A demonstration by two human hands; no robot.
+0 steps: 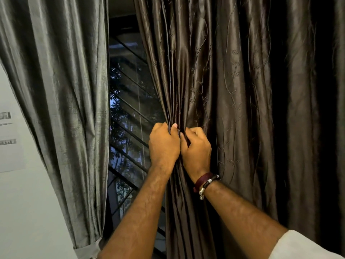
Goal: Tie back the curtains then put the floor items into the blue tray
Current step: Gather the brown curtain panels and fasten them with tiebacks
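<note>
A dark brown satin curtain (242, 90) with a stitched leaf pattern hangs over the right half of the window. My left hand (163, 144) and my right hand (196, 148) are side by side, both clenched on bunched folds at this curtain's left edge, at mid height. On the left hangs a grey curtain (61, 90), gathered in at its lower end near the wall by a grey band (87, 249). The floor, its items and the blue tray are out of view.
Between the two curtains a dark window (127, 118) with slanted metal bars shows trees outside. A pale wall (28, 202) at the left carries a taped paper sheet (10, 143). My right wrist wears bracelets (205, 184).
</note>
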